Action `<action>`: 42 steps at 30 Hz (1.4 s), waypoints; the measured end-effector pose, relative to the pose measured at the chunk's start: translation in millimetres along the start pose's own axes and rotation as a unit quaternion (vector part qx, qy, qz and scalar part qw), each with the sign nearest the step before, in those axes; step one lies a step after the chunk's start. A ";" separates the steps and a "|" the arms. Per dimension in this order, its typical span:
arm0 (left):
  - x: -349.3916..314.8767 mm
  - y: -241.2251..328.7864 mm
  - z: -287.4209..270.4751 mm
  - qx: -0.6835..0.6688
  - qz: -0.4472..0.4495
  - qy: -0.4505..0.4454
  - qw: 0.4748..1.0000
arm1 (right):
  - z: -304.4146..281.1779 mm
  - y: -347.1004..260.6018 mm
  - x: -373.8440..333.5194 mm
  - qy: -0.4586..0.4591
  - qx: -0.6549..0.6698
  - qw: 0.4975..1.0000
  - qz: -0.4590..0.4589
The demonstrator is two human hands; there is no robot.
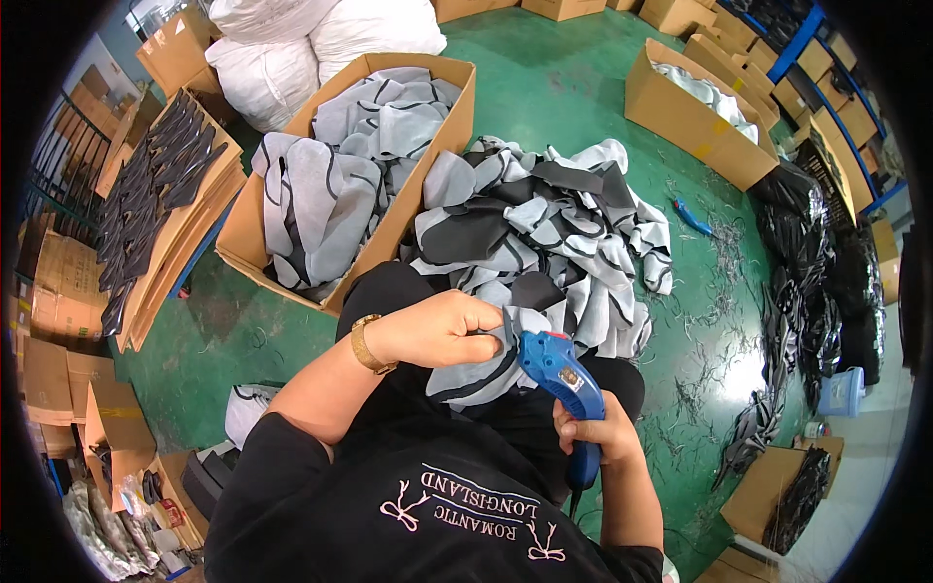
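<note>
My left hand [449,328] pinches the edge of a grey fabric piece [473,379] that lies over my lap. Wrapped round the handle of a blue electric cutter [564,374] is my right hand [600,428]. The cutter's head meets the fabric just right of my left fingers; its blade is hidden from me. A cord runs down from the handle's end. Beyond my knees a large heap of grey and black fabric pieces [573,228] lies on the floor. Left of the heap, a long cardboard box [389,228] holds more grey pieces with black curved stripes.
A second blue tool [692,218] lies on the green floor [544,78] among thin dark scraps. Another box of grey pieces [695,117] stands far right. Black plastic bags [841,282] line the right side. Stacked cardboard with black parts [160,194] stands left; white sacks [262,83] sit behind.
</note>
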State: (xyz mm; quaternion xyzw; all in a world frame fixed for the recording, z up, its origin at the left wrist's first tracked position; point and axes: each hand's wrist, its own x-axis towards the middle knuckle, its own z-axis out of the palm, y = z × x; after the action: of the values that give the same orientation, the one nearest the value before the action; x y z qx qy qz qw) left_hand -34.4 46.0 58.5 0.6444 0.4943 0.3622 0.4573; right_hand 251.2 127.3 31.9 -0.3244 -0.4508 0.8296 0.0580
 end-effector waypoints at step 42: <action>-0.2 -129.1 -29.2 -0.055 -0.196 0.310 0.929 | -103.5 -69.0 -32.9 0.367 -0.191 0.649 -0.639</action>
State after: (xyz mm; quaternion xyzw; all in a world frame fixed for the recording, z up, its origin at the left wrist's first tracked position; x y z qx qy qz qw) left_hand -100.8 64.5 -54.4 0.3639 0.7073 0.4737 0.3781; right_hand 324.5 228.5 62.5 -0.2385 -0.6369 0.2955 0.6710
